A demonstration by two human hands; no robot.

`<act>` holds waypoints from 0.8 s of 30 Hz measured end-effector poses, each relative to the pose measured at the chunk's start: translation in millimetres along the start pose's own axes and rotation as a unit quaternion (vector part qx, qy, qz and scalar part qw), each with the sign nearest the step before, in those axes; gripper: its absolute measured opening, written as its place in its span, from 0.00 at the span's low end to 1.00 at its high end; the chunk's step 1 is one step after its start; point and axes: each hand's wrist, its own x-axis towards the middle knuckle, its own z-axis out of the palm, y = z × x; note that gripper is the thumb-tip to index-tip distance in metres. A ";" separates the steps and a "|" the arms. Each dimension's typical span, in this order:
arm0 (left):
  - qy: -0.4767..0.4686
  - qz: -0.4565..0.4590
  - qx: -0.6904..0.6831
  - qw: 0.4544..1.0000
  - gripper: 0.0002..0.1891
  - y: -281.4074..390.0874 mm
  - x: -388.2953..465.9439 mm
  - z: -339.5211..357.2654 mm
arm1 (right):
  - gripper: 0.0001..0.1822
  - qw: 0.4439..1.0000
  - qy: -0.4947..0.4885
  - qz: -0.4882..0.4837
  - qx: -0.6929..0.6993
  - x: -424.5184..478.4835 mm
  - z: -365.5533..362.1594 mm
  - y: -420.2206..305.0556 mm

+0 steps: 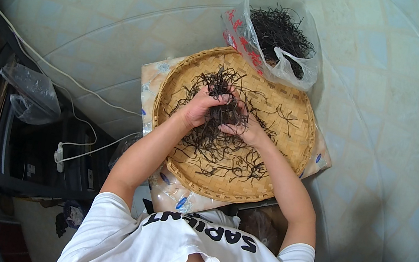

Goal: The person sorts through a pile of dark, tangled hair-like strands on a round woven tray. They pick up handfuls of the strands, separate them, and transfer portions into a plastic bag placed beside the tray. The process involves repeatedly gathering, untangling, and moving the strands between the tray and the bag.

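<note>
A tangled clump of dark, thin dried plant strands (218,112) is gripped between my two hands above a round woven bamboo tray (294,140). My left hand (201,107) clasps its left side, thumb lying across the strands. On the other side my right hand (249,129) holds the lower right part, its thumb pointing left; strands hide some of its fingers. Loose strands (224,164) of the same kind lie spread over the tray beneath and in front of my hands. A few thin ones (287,116) sit apart towards the right.
A clear plastic bag (284,71) with red writing, full of similar strands (280,33), overlaps the tray's far rim. Under the tray is a square table with a patterned cover (170,197). To the left are a black shelf unit, a plastic bag (36,95) and white cables (73,80).
</note>
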 end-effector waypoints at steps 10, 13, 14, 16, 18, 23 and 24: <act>0.047 0.035 0.024 0.998 0.14 -1.5 4.2 -8.2 | 0.32 0.995 0.038 0.044 -0.084 2.3 -9.8 -13.0; 0.059 0.038 0.015 0.997 0.15 0.2 4.4 -12.5 | 0.30 0.964 0.043 0.077 0.253 5.4 -7.2 -5.4; 0.072 0.023 0.015 0.997 0.16 2.5 3.9 -12.9 | 0.27 0.988 0.072 0.101 0.096 7.1 -10.7 12.2; 0.097 -0.003 -0.012 0.995 0.17 4.3 2.4 -17.8 | 0.26 0.985 0.098 0.104 0.100 6.3 -15.2 5.0; 0.090 0.010 -0.029 0.996 0.16 4.3 2.4 -16.0 | 0.24 0.982 0.123 0.093 0.110 5.8 -19.1 2.3; 0.090 0.022 -0.070 0.993 0.12 4.7 3.9 -9.8 | 0.18 0.980 0.157 0.086 0.088 -0.5 -26.9 -8.0; 0.095 0.015 -0.076 0.993 0.12 5.6 3.4 -10.6 | 0.17 0.977 0.169 0.080 0.103 -1.0 -26.8 -8.0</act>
